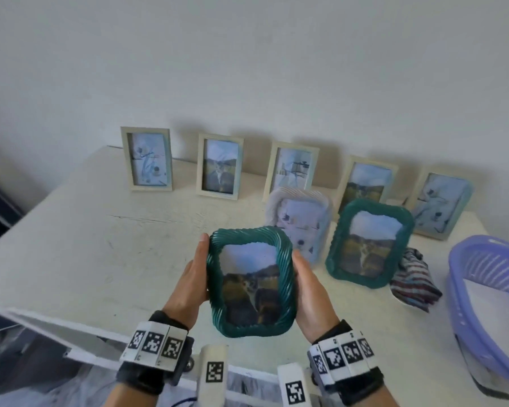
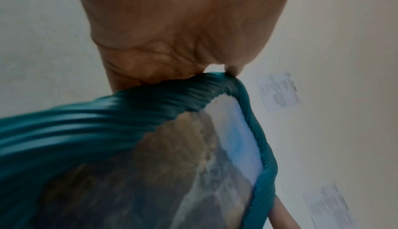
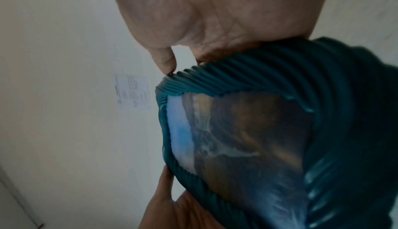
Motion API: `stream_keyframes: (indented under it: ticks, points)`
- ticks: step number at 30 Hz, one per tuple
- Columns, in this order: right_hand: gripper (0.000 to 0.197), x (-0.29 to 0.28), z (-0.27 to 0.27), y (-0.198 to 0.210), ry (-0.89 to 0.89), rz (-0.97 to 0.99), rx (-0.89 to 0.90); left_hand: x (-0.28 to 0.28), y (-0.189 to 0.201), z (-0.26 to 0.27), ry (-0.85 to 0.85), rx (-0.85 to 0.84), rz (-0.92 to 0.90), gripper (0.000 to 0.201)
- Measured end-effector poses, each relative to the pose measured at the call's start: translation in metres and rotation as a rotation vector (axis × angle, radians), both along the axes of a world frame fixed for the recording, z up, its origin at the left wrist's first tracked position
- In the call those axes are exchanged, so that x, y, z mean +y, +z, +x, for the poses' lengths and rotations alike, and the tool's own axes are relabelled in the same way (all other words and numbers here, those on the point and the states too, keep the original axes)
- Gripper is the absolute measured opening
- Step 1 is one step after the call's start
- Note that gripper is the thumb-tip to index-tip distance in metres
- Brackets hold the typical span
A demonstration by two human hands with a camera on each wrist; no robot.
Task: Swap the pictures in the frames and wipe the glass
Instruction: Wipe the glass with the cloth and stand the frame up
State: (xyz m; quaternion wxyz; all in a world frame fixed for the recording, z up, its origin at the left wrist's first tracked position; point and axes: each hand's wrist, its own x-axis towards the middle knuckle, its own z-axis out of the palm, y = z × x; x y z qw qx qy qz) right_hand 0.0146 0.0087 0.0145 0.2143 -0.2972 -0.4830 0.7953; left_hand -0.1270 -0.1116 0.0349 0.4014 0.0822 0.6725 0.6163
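Observation:
I hold a teal ribbed picture frame [image 1: 251, 282] with a landscape photo above the white table [image 1: 100, 245], glass facing me. My left hand [image 1: 190, 284] grips its left edge, thumb at the upper corner. My right hand [image 1: 309, 292] grips its right edge; the fingers of both go behind the frame. The wrist views show the same teal frame [image 2: 133, 118] [image 3: 269, 82] close up, with each thumb on the rim. A second teal frame [image 1: 369, 243] and a white ribbed frame [image 1: 301, 221] stand just beyond. A striped cloth [image 1: 413, 279] lies to the right.
Several cream rectangular frames [image 1: 147, 158] stand in a row along the wall at the back of the table. A purple plastic basket [image 1: 488, 304] holding white paper sits at the right edge. The table's left half is bare.

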Motion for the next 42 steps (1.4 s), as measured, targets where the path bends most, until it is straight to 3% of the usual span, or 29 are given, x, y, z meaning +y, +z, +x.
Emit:
stream_keyframes:
  ticks: [4, 6, 9, 19, 24, 26, 28, 32, 37, 42]
  points:
    - [0.049, 0.003, -0.061, 0.005, -0.068, 0.395, -0.156, 0.001, 0.013, -0.059, 0.058, 0.139, -0.038, 0.069]
    - [0.041, 0.009, -0.086, 0.002, -0.062, 0.611, -0.22, 0.006, 0.018, -0.085, 0.077, 0.171, -0.029, 0.074]
    - [0.027, 0.021, -0.12, -0.003, -0.051, 0.757, -0.309, 0.017, 0.015, -0.119, 0.048, 0.217, -0.035, 0.09]
    - [0.028, 0.041, -0.148, -0.022, -0.052, 0.87, -0.479, 0.042, -0.004, -0.153, -0.026, 0.217, -0.057, 0.09]
    - [0.026, 0.04, -0.147, -0.027, -0.055, 0.855, -0.497, 0.041, -0.019, -0.158, -0.02, 0.201, -0.034, 0.128]
    - [0.028, 0.038, -0.146, -0.025, -0.045, 0.849, -0.503, 0.04, -0.025, -0.16, -0.028, 0.192, -0.036, 0.132]
    - [0.032, 0.035, -0.143, -0.021, -0.034, 0.845, -0.509, 0.038, -0.026, -0.16, -0.033, 0.188, -0.035, 0.124]
    - [0.044, 0.023, -0.131, -0.005, -0.018, 0.876, -0.52, 0.026, -0.03, -0.16, -0.067, 0.267, 0.002, 0.081]
    - [0.04, 0.008, -0.134, 0.041, -0.155, 1.235, -0.376, 0.005, -0.018, -0.183, 0.041, 0.459, 0.061, 0.067]
    - [0.039, 0.004, -0.19, 0.103, -0.015, 1.105, -0.217, 0.006, 0.027, -0.231, 0.161, 0.537, 0.176, 0.062]
